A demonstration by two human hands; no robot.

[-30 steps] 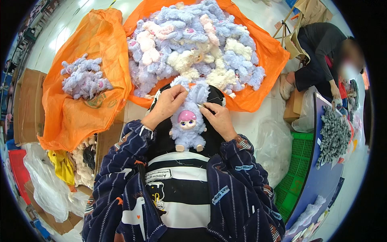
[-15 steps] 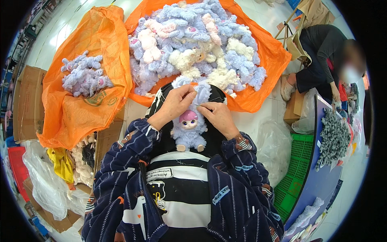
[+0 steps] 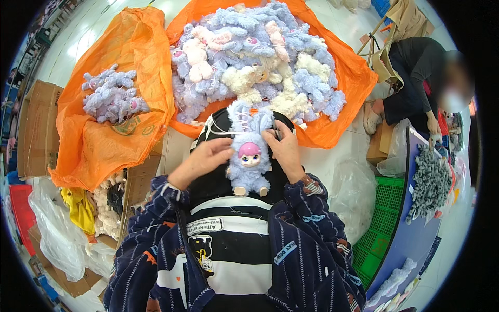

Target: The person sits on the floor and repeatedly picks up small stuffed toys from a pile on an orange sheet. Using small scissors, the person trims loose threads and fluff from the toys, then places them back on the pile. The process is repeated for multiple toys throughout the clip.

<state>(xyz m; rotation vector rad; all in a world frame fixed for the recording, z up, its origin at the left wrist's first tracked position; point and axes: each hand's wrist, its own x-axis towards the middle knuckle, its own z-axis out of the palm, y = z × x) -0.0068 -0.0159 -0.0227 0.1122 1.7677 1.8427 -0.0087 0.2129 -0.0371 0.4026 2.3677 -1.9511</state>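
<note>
1. Across the floor (image 3: 321,161) up ahead, a big orange sheet (image 3: 358,93) is spread out with a heap of plush toys (image 3: 213,39) on it, mostly pale blue, some cream and pink.
2. Off to the left, another orange sheet (image 3: 83,151) has a small bunch of blue plushies (image 3: 114,96) lying on it.
3. Over on the right, a blue table (image 3: 416,239) holds some fuzzy grey stuff (image 3: 430,179), with green crates (image 3: 391,197) right beside it.
4. One pale blue bunny doll (image 3: 250,177), pink hair, long ears, lies face up on the person's lap (image 3: 214,182), feet toward the belly.
5. Left hand (image 3: 204,160) is right by the doll's left-side fur, fingers loosely bent. Can't tell if they're pinching anything.
6. Right hand (image 3: 286,153) is at the other side below the ear, thumb on the fur. Can't tell if it's really clamped.
7. Thin white string (image 3: 228,133) runs from the ears out above the left hand.
</note>
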